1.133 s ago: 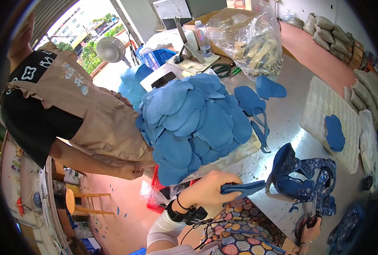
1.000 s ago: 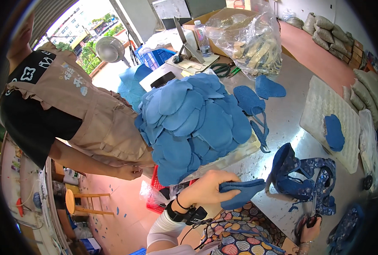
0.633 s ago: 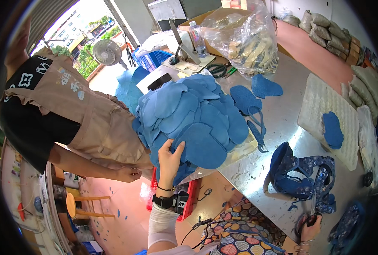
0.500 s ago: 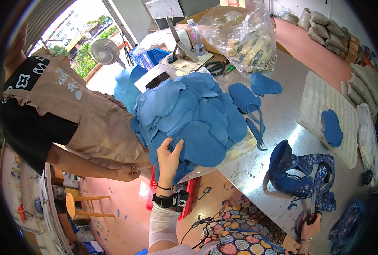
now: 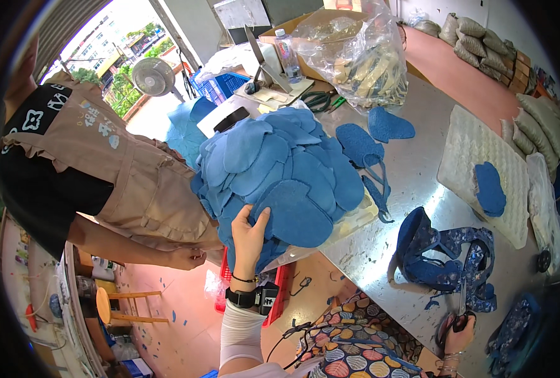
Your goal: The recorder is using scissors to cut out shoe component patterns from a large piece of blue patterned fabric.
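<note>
Left grip (image 5: 248,236) outstretched, touching blue piece (image 5: 300,215); right grip (image 5: 461,335) holds scissors (image 5: 462,306).

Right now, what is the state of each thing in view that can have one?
Left hand: on the blue cut-outs, grip unclear.
Right hand: holding the scissors.
Scissors: blades open or shut, unclear.
Blue cut-outs: heaped, overlapping.
Plastic bottle: upright, capped.
Clear plastic bag: filled.
Fan: spinning or stopped, unclear.
White textured pad: lying flat.

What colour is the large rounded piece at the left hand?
The piece is blue, best seen in the head view.
</note>
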Demonstrator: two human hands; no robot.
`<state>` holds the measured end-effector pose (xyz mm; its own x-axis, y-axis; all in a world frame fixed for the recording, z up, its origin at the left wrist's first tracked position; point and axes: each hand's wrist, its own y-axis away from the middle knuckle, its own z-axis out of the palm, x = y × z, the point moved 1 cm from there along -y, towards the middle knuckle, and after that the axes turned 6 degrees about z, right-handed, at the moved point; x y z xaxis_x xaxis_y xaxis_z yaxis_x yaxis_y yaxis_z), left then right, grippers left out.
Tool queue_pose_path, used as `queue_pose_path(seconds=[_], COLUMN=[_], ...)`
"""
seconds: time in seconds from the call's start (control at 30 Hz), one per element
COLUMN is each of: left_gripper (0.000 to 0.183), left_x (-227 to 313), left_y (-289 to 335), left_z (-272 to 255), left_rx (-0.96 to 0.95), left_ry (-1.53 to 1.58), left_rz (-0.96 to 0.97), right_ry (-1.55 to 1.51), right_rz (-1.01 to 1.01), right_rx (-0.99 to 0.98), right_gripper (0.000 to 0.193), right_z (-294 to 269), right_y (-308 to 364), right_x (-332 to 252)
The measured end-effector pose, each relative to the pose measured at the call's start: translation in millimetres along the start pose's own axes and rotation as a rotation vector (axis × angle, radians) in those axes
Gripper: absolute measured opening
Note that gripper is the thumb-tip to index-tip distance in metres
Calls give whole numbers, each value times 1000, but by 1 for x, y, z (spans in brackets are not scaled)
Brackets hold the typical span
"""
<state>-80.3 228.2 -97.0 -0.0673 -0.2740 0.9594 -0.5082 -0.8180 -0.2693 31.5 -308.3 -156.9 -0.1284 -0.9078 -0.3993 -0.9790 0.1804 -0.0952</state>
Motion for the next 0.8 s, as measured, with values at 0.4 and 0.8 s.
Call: queue_pose_path(seconds=[0.4, 0.8], left_gripper=[20, 19], left_x=[58, 110], left_y=[27, 53], left_z=[19, 137], left_rx=[-650, -660], left_ry=[-226, -171], left_rz=[225, 308], right_ry=[-21, -65], right_rz=[-14, -204], right_rx=[-12, 62], right_gripper=[34, 42], right_z=[1, -16], right_y=[0, -8], right_x=[0, -3])
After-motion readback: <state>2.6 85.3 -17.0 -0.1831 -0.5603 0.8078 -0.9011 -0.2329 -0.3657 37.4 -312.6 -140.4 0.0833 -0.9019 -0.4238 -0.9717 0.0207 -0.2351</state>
